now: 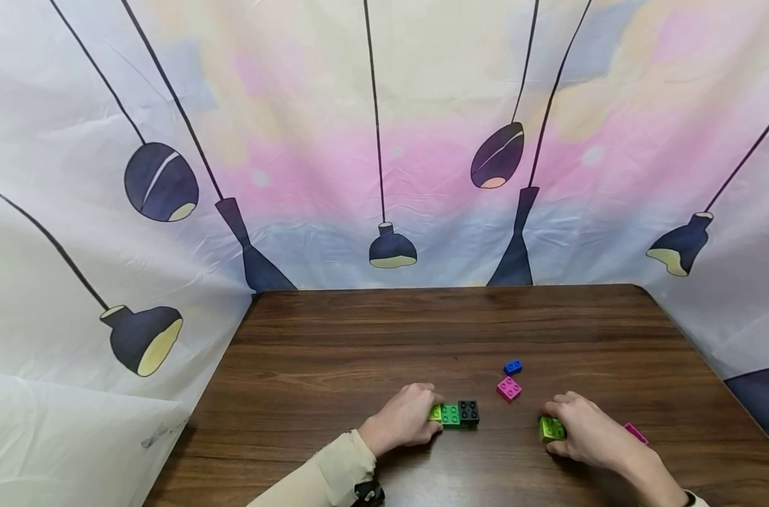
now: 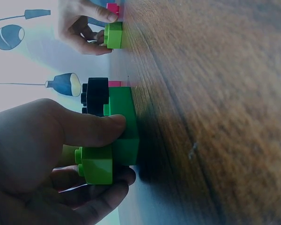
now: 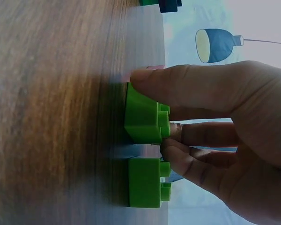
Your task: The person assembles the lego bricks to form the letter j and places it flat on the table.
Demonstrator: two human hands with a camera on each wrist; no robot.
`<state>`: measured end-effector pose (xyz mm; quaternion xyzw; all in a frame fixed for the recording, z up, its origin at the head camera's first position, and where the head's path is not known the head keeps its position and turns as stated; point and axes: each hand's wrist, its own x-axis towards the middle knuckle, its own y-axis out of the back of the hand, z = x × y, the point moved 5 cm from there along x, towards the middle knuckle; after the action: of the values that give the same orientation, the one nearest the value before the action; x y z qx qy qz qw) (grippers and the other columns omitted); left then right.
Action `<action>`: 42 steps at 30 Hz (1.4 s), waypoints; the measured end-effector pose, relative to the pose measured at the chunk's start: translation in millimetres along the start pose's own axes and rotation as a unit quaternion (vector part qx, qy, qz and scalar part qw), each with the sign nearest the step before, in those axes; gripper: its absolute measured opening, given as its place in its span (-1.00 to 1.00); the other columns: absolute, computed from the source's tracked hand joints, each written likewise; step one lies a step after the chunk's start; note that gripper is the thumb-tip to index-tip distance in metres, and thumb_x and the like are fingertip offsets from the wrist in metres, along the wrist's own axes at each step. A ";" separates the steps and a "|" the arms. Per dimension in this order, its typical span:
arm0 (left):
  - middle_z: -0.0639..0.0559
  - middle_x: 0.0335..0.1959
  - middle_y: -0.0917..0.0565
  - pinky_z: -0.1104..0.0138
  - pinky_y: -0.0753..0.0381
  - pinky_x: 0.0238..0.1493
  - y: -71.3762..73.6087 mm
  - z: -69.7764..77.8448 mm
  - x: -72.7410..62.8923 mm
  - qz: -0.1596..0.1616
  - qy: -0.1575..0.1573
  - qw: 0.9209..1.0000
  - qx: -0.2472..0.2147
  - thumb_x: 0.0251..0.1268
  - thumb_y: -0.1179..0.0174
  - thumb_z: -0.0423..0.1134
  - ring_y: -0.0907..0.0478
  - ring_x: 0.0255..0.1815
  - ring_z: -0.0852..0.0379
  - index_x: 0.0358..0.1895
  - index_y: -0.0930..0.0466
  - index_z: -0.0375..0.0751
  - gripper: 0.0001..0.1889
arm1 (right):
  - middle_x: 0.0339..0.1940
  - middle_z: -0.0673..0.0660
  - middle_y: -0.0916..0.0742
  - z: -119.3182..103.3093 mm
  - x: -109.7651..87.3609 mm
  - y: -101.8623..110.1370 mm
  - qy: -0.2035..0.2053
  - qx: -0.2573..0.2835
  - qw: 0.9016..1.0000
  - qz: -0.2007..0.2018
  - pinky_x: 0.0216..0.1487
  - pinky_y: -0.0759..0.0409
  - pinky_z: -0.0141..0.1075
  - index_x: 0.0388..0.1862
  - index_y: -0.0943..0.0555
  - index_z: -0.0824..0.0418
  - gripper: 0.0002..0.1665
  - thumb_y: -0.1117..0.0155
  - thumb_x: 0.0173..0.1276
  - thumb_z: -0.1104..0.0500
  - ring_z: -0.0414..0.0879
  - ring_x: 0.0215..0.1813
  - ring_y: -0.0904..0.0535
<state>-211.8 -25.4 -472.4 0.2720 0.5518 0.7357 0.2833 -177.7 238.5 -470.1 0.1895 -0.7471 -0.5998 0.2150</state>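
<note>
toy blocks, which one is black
The black block sits on the darker green block held by the left hand; every other block in view is green, pink or blue.

text: none legible | labels, brands: none legible | numbers, signs: none legible

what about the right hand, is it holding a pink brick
No, the right wrist view shows the right hand gripping a lime green brick.
</note>
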 end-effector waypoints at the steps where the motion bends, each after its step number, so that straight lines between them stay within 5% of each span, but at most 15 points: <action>1: 0.15 -0.41 -0.58 0.58 -0.33 -0.50 0.4 -0.2 0.1 0.001 0.000 1.000 0.001 0.12 -0.40 -0.19 -0.34 -0.49 0.39 -0.18 -0.71 -0.16 -0.78 | -0.27 0.00 -0.68 0.0 0.1 0.4 0.000 -0.002 1.000 0.000 -0.18 -0.61 -0.09 -0.20 -0.66 0.19 -0.47 -0.63 -0.13 -0.01 -0.01 -0.18 -0.60; 21: 0.15 -0.41 -0.57 0.58 -0.32 -0.51 1.6 -0.1 -1.6 0.006 0.003 1.000 -0.001 0.11 -0.40 -0.19 -0.32 -0.50 0.39 -0.17 -0.70 -0.17 -0.76 | -0.41 -0.13 -0.66 -0.4 1.7 -2.3 0.039 -0.018 0.998 0.037 -0.32 -0.55 -0.27 -0.31 -0.66 0.12 -0.59 -0.63 -0.16 0.08 -0.23 -0.30 -0.50; 32: 0.11 -0.28 -0.67 0.56 -0.42 -0.43 -6.7 4.2 -2.6 -0.025 0.016 0.999 -0.014 0.16 -0.38 -0.18 -0.47 -0.38 0.36 -0.07 -0.70 -0.17 -0.72 | -0.45 -0.17 -0.61 0.2 1.2 -5.0 0.039 0.024 0.999 -0.009 -0.42 -0.50 -0.35 -0.35 -0.64 0.09 -0.69 -0.58 -0.08 0.12 -0.29 -0.33 -0.43; 42: 0.11 -0.32 -0.63 0.57 -0.36 -0.49 0.2 0.9 1.1 -0.005 0.005 1.000 -0.009 0.16 -0.38 -0.19 -0.37 -0.46 0.40 -0.08 -0.70 -0.17 -0.73 | -0.43 -0.16 -0.56 -5.9 27.3 13.5 0.042 0.036 0.998 -0.003 -0.45 -0.42 -0.40 -0.28 -0.65 0.11 -0.72 -0.49 -0.02 0.16 -0.31 -0.35 -0.38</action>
<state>-212.0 -24.0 -471.9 0.2629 0.5483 0.7403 0.2867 -197.6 221.7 -453.2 0.2243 -0.7582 -0.5644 0.2372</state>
